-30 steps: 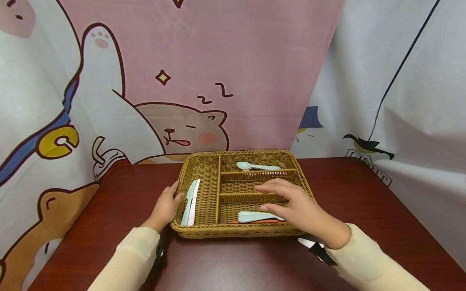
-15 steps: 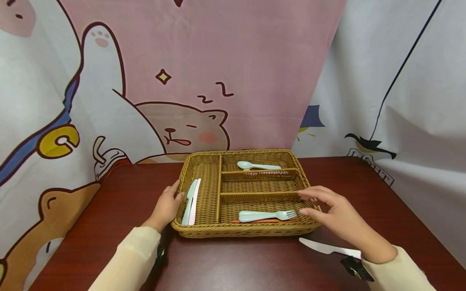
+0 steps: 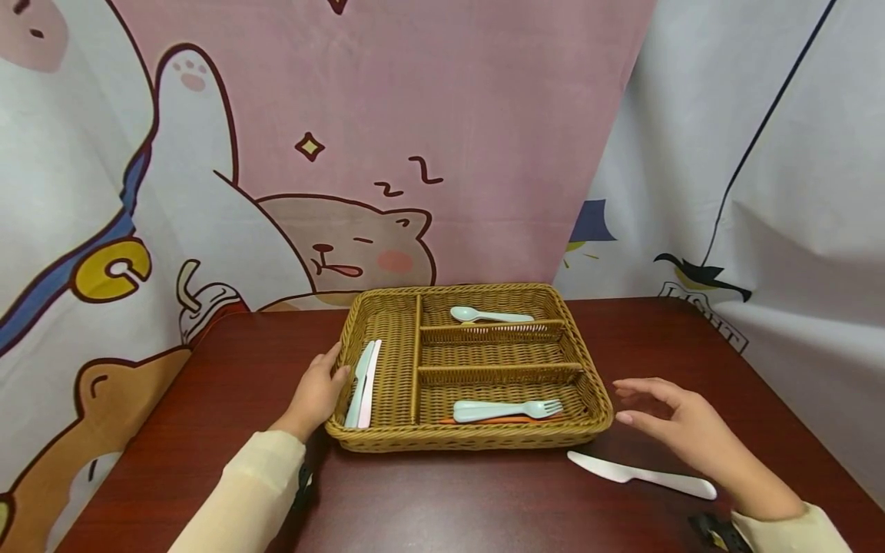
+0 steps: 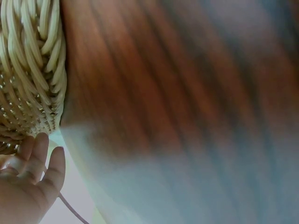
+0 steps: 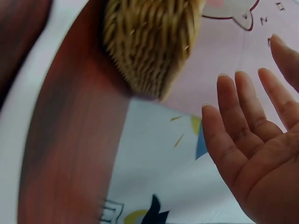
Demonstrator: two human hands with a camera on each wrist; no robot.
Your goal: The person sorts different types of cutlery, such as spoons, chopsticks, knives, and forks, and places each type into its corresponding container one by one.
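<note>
My left hand [image 3: 316, 393] holds the left side of a divided wicker basket [image 3: 470, 439], its thumb at the rim and fingers along the outer wall. A pale green knife [image 3: 359, 388] and a pale pink knife [image 3: 369, 388] lie in the basket's left compartment. Light green forks [image 3: 501, 410] rest over an orange utensil [image 3: 528, 420] in the front right compartment, while a light green spoon [image 3: 487, 316] sits in the back one. To the right of the basket, my right hand [image 3: 698, 430] is raised with nothing in it, fingers spread. Just below it lies a white knife [image 3: 636, 473].
The basket stands near the back of a dark red wooden table [image 3: 442, 507]. Behind the table hangs a cartoon-printed cloth [image 3: 498, 153], with white folds at the right.
My right hand has moved right, from over the basket to beyond its right side, uncovering the forks and the white knife. The left hand and basket have stayed in place.
</note>
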